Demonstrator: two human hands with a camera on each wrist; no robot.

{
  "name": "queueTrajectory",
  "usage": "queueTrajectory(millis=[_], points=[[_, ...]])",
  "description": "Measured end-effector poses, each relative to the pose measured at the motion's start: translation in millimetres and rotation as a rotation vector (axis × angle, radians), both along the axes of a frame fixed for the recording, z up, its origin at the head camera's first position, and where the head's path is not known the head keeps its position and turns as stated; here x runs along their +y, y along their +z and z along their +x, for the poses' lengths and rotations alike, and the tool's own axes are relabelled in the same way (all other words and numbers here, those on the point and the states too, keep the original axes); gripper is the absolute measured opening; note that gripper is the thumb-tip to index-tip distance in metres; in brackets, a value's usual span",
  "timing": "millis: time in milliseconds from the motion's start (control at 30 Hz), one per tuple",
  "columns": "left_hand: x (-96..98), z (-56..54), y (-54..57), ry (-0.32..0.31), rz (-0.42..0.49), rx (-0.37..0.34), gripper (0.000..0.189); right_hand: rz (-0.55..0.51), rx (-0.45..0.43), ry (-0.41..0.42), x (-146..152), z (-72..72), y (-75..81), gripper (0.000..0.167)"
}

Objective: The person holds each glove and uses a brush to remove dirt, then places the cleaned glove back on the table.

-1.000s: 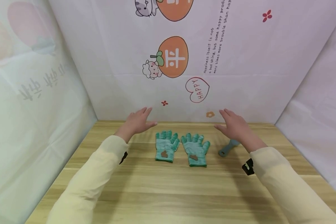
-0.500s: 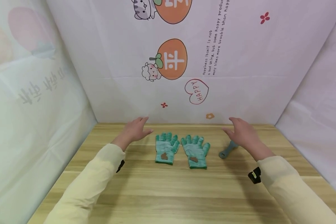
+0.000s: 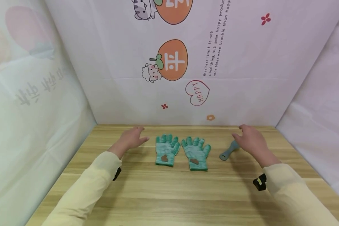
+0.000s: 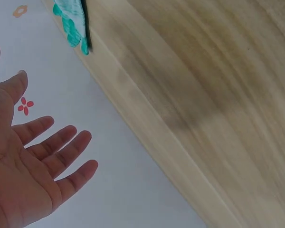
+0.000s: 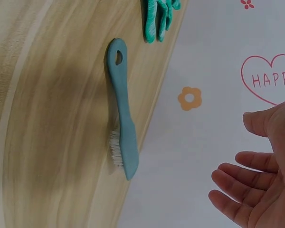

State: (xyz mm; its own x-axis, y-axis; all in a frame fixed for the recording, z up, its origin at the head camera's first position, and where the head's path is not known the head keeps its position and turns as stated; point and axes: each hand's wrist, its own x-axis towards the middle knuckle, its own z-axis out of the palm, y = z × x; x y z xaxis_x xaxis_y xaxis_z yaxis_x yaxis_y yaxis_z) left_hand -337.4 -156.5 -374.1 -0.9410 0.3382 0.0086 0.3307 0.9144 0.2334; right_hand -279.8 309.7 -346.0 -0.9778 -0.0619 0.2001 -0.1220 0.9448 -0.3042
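Two green knitted gloves lie flat side by side on the wooden table, the left glove (image 3: pixel 166 149) and the right glove (image 3: pixel 196 153), each with a brown patch near its cuff. To their right lies a blue-grey scrubbing brush (image 5: pixel 123 114) with white bristles; in the head view only its handle (image 3: pixel 227 151) shows, the rest hidden by my right hand (image 3: pixel 251 141). That hand hovers above the brush, fingers relaxed, holding nothing. My left hand (image 3: pixel 130 139) hangs above the table left of the gloves. Its fingers (image 4: pixel 76 183) are spread and touch nothing.
The wooden table (image 3: pixel 169 194) ends at a white printed cloth wall (image 3: pixel 124 94) behind. White cloth also hangs at the left side (image 3: pixel 39 131) and the right side (image 3: pixel 325 103). A black band (image 3: pixel 260 182) sits at my right wrist.
Both hands have come lower and drawn apart, the left moving left and the right moving right over the brush. The gloves and brush stay where they lay.
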Motion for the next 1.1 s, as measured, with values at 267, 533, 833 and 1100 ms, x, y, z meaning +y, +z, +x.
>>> queueTrajectory(millis=[267,533,833,1100], points=[[-0.3,1.9,-8.5,0.029,0.04,-0.059,0.058,-0.028,-0.041,-0.046,10.4,3.1,-9.0,0.063],[0.8,7.0,-16.6,0.037,0.099,-0.088,0.051,-0.044,-0.022,-0.058,21.6,3.4,-23.3,0.057],[3.7,13.7,-30.4,0.059,0.175,-0.174,0.047,-0.073,-0.136,-0.092,27.0,2.7,-35.7,0.06],[10.5,15.0,-33.8,0.064,0.236,-0.183,0.04,-0.136,-0.206,-0.109,26.5,0.1,-45.7,0.048]])
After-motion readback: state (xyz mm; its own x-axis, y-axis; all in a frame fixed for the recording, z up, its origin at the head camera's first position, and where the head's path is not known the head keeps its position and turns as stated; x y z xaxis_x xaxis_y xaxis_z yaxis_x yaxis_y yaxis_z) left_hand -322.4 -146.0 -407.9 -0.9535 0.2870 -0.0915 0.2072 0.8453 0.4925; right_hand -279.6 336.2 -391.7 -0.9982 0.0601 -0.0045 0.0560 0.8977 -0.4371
